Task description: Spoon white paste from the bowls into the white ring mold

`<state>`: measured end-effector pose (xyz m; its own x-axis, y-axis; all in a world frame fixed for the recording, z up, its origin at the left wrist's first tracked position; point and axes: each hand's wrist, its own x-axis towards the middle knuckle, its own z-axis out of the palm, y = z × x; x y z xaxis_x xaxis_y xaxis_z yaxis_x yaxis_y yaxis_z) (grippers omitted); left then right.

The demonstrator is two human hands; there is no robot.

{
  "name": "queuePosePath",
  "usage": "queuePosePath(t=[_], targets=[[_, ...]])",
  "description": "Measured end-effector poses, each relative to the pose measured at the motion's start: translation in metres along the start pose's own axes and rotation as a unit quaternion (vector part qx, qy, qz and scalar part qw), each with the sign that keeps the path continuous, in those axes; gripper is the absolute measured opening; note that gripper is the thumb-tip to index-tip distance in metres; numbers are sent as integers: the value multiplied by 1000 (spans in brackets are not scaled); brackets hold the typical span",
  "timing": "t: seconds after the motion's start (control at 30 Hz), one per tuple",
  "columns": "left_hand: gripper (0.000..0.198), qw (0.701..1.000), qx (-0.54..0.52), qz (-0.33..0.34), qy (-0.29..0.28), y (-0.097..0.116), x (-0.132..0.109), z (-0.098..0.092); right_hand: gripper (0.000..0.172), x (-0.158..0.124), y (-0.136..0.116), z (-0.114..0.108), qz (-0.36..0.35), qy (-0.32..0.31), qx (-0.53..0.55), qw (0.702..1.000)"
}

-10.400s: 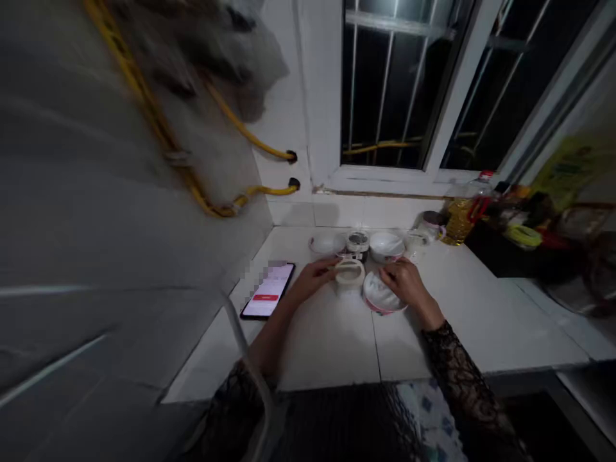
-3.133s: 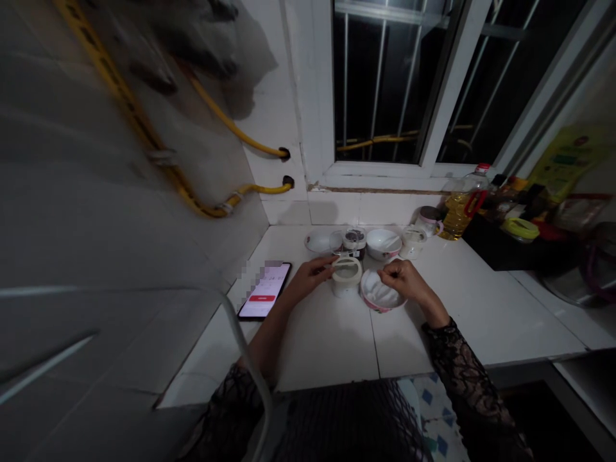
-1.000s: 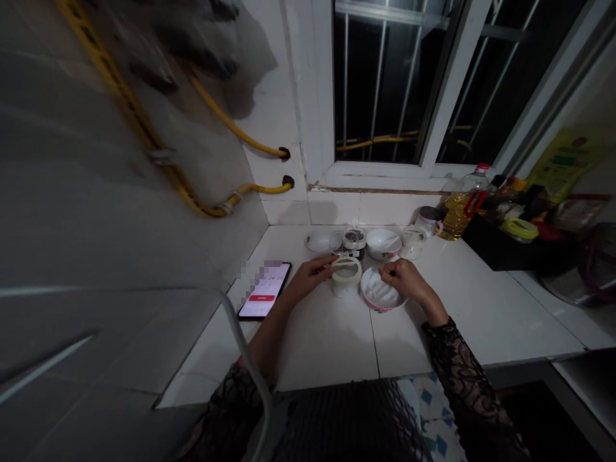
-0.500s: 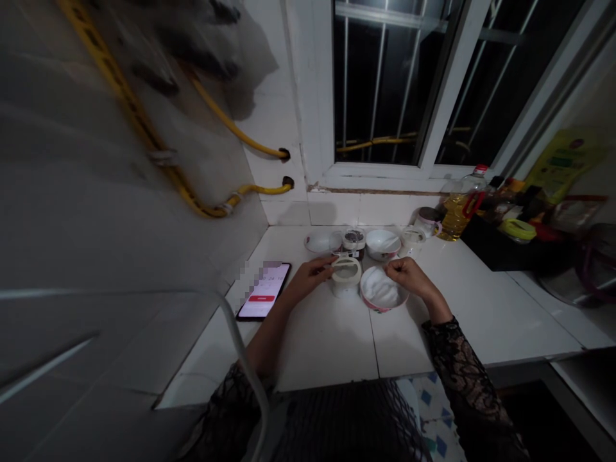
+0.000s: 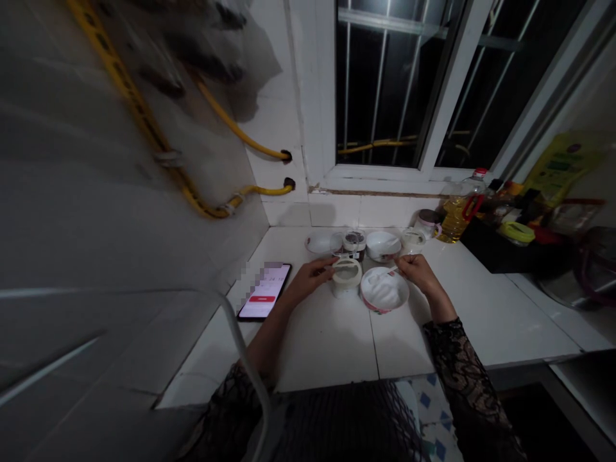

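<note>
My left hand [image 5: 311, 278] grips the side of a small white cup [image 5: 347, 278] on the white counter [image 5: 327, 340]. Just right of the cup stands a pink-rimmed bowl [image 5: 385, 290] filled with white powder. My right hand [image 5: 418, 271] hovers at the bowl's far right rim, fingers pinched together round what looks like a thin spoon handle; I cannot make it out for sure. Behind them stand a shallow white dish [image 5: 320, 243], a dark-filled jar [image 5: 355, 242], a white bowl [image 5: 383, 246] and a small clear cup [image 5: 412, 240].
A lit phone [image 5: 265, 290] lies on the counter left of my left hand. An oil bottle [image 5: 460, 213], a pink-lidded jar [image 5: 428, 223] and a dark tray of packets [image 5: 514, 250] stand at the right. Yellow hoses [image 5: 240, 192] run along the left wall below the barred window [image 5: 399, 90].
My right hand has drawn back from over the powder bowl to its far right rim. The left hand has stayed on the cup.
</note>
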<state>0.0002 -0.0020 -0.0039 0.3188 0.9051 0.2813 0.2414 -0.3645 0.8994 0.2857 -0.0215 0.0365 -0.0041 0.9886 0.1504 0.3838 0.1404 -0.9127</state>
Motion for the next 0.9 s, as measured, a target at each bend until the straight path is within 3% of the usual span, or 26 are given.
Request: queuePosePath(t=[0.2,0.37,0.43,0.53,0.6,0.63,0.73,0.9], targets=[[47,1000,-3,6,3,1,0,0,50,0,-9,8,-14,43,29,999],[46,1000,1,4,-1,1,0,-1,51,-7,-22,32,-147,130,-33,980],[48,1000,2,1,-1,0,0,-1,47,-11,-26,41,-255,140,-120,949],[50,1000,4,-1,1,-1,1,0,42,-16,-29,50,-410,84,-272,866],[49,1000,4,4,5,-2,1,0,40,-17,-30,50,-455,65,-330,825],[48,1000,3,7,6,-2,1,0,39,-17,-30,49,-460,76,-339,817],[46,1000,2,8,3,-2,1,0,37,-16,-28,42,-435,126,-302,839],[45,1000,8,11,9,-3,2,0,42,-15,-18,19,-304,146,-180,924]])
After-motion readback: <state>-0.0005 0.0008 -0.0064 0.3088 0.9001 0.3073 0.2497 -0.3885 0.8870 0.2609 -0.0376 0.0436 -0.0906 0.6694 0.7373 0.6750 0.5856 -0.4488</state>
